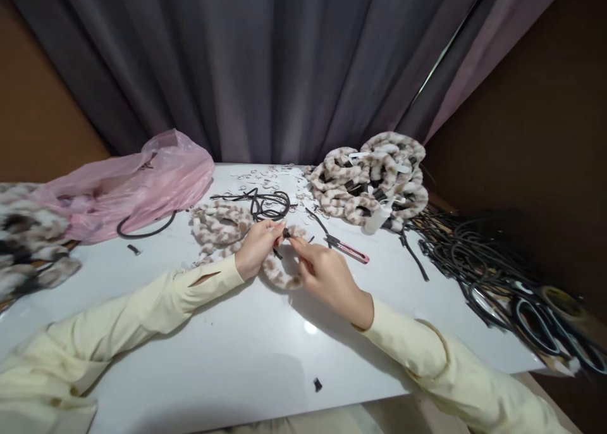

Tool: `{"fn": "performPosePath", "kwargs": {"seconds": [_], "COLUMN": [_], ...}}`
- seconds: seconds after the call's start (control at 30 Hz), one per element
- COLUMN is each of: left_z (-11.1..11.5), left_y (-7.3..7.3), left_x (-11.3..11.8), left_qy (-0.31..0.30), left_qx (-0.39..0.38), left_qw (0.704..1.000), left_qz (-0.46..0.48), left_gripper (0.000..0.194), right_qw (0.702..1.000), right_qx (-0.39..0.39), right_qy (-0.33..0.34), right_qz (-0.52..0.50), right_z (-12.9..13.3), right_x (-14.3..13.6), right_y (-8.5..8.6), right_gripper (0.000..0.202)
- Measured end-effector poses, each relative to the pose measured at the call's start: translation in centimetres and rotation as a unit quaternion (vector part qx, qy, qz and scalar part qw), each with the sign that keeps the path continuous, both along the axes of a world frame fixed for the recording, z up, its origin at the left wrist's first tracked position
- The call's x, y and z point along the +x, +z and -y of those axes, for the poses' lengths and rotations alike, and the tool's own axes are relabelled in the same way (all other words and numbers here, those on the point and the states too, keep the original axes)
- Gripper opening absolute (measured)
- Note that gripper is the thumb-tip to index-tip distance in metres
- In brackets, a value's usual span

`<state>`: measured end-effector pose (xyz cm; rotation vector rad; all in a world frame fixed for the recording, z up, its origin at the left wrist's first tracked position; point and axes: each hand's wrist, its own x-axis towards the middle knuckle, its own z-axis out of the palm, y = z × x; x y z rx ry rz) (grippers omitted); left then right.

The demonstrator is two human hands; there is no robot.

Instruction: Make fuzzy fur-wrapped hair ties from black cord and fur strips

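Observation:
Both hands meet at a small dark piece (286, 233) at the top of a fluffy white-and-brown ring (279, 276). My left hand (258, 247) pinches it from the left. From the right, my right hand (327, 276) grips the ring beside the dark piece, its fingers bent. The ring hangs just over the white table (246, 358). More fluffy rings (220, 225) lie to the left of my left hand. Behind the hands is a coil of black cord (270, 203). Pink-handled snips (348, 249) rest right of the ring.
A pink plastic bag (142, 181) and a fluffy pile (28, 244) are at the left. Stacked fluffy rings (379, 174) stand at the back right, beside many black cords (474, 250). A black scrap (317, 384) lies near the front edge. Curtains (246, 67) hang behind.

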<state>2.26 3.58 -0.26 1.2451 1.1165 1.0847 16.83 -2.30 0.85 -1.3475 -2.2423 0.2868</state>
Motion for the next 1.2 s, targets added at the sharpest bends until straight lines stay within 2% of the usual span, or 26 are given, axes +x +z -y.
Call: {"fn": "performPosePath", "kwargs": {"seconds": [0.1, 0.2, 0.3, 0.37, 0.4, 0.47, 0.57, 0.73, 0.83, 0.97, 1.1, 1.2], "left_z": [0.0, 0.3, 0.6, 0.8, 0.8, 0.7, 0.3, -0.2, -0.3, -0.6, -0.4, 0.4], "left_y": [0.3, 0.5, 0.6, 0.6, 0.5, 0.3, -0.3, -0.9, -0.7, -0.3, 0.0, 0.4], "left_x": [0.1, 0.2, 0.3, 0.3, 0.2, 0.0, -0.2, -0.2, -0.4, -0.7, -0.8, -0.4], "left_qy": [-0.001, -0.001, 0.016, 0.042, 0.047, 0.039, 0.019, -0.004, -0.023, -0.012, -0.031, -0.058], "left_qx": [-0.049, -0.03, 0.06, 0.152, 0.199, 0.279, 0.363, 0.423, 0.408, 0.334, 0.319, 0.314], "left_qw": [0.998, 0.999, 0.998, 0.98, 0.964, 0.93, 0.889, 0.853, 0.859, 0.885, 0.888, 0.895], "left_qz": [0.039, 0.04, -0.028, -0.123, -0.17, -0.237, -0.278, -0.305, -0.308, -0.325, -0.331, -0.313], "left_gripper": [0.033, 0.03, 0.029, 0.026, 0.024, 0.021, 0.018, 0.02, 0.017, 0.009, 0.013, 0.018], "right_qw": [0.997, 0.972, 0.91, 0.882, 0.88, 0.892, 0.919, 0.946, 0.967, 0.998, 0.989, 0.978], "right_qx": [-0.049, -0.152, -0.291, -0.327, -0.326, -0.305, -0.263, -0.224, -0.184, -0.03, 0.114, 0.167], "right_qy": [0.02, 0.014, -0.006, -0.004, 0.001, 0.013, 0.025, 0.039, 0.038, 0.013, -0.015, -0.016], "right_qz": [-0.048, -0.18, -0.296, -0.338, -0.346, -0.334, -0.294, -0.229, -0.173, -0.046, 0.098, 0.128], "right_z": [-0.7, -1.4, -1.8, -1.7, -1.7, -1.5, -1.3, -1.2, -1.3, -1.6, -2.0, -2.5], "right_x": [-0.5, -0.9, -1.2, -1.3, -1.3, -1.1, -0.9, -0.6, -0.3, 0.6, 1.8, 2.5], "right_y": [-0.8, -1.2, -1.2, -1.0, -0.8, -0.5, 0.0, 0.4, 0.3, -0.3, -0.5, -0.5], "right_gripper": [0.04, 0.034, 0.018, 0.022, 0.026, 0.032, 0.034, 0.032, 0.031, 0.012, 0.023, 0.03]}}
